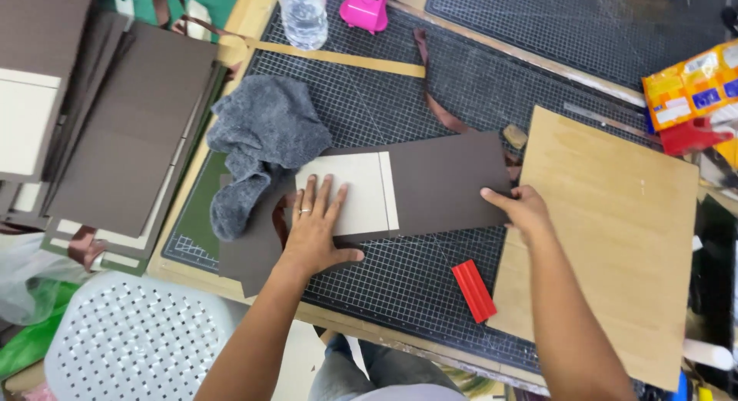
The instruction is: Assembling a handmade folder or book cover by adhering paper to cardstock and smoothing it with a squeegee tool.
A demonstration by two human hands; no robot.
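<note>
A dark brown folded paper piece (446, 182) with a cream cardboard panel (361, 193) lies on the black gridded cutting mat (400, 101). My left hand (315, 228) presses flat on the cream panel, fingers spread, a ring on one finger. My right hand (523, 209) grips the right edge of the brown piece with thumb on top. A brown ribbon (438, 101) trails from under the piece toward the back. A red plastic scraper (473, 291) lies on the mat just below my right hand.
A grey cloth (257, 143) lies left of the piece. Stacked brown pieces (115, 132) fill the far left. A wooden board (607, 232) sits at right, snack packets (692, 86) beyond it. A water bottle (302, 16) and pink object (365, 7) stand at the back; a white perforated stool (131, 339) below.
</note>
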